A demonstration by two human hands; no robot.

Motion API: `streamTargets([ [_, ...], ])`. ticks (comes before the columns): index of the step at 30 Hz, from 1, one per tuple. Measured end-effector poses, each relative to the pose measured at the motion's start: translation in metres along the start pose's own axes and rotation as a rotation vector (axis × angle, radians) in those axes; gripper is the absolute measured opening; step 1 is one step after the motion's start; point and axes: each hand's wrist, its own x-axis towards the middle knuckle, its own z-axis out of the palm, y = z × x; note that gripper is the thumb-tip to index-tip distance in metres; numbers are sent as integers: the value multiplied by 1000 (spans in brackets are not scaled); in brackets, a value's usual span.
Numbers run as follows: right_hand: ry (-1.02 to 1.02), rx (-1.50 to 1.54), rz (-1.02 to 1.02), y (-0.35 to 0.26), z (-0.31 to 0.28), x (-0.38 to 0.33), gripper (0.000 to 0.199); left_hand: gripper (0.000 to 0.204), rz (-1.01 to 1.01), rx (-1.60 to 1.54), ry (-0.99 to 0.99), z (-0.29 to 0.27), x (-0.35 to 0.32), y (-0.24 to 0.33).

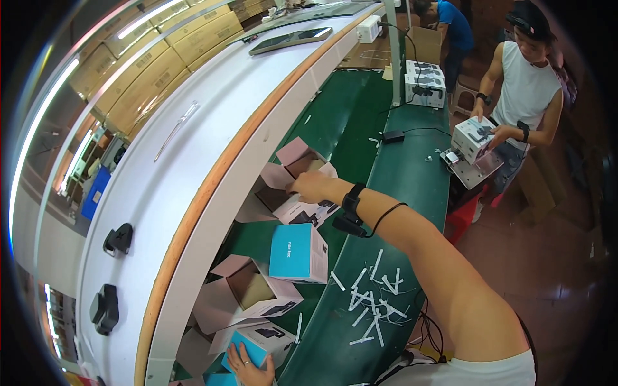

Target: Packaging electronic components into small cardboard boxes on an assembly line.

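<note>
My right hand (310, 186) reaches far across the bench with its fingers curled over the edge of an open white product box (301, 211), its pinkish flaps standing up. Near the lower edge, my left hand (247, 368) lies with spread fingers on the blue face of a white box (271, 336). Between my hands are a closed box with a blue side (290, 252) and another open box (215, 302) showing a brown cardboard insert. My right fingertips are partly hidden against the far box. A black band with a small device (351, 209) circles my right wrist.
White paper strips (376, 305) litter the green bench (412, 186). A raised white shelf (187, 161) on the left holds a phone (290, 41) and black devices (106, 310). At the right, a co-worker (531, 83) holds a white box (473, 138); more boxes (425, 87) stand at the far end.
</note>
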Motion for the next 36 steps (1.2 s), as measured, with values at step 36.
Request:
streamTargets([
  [36,472,-45,126,172,-75,-180,24,80,44,-103,85,-2,17,11],
])
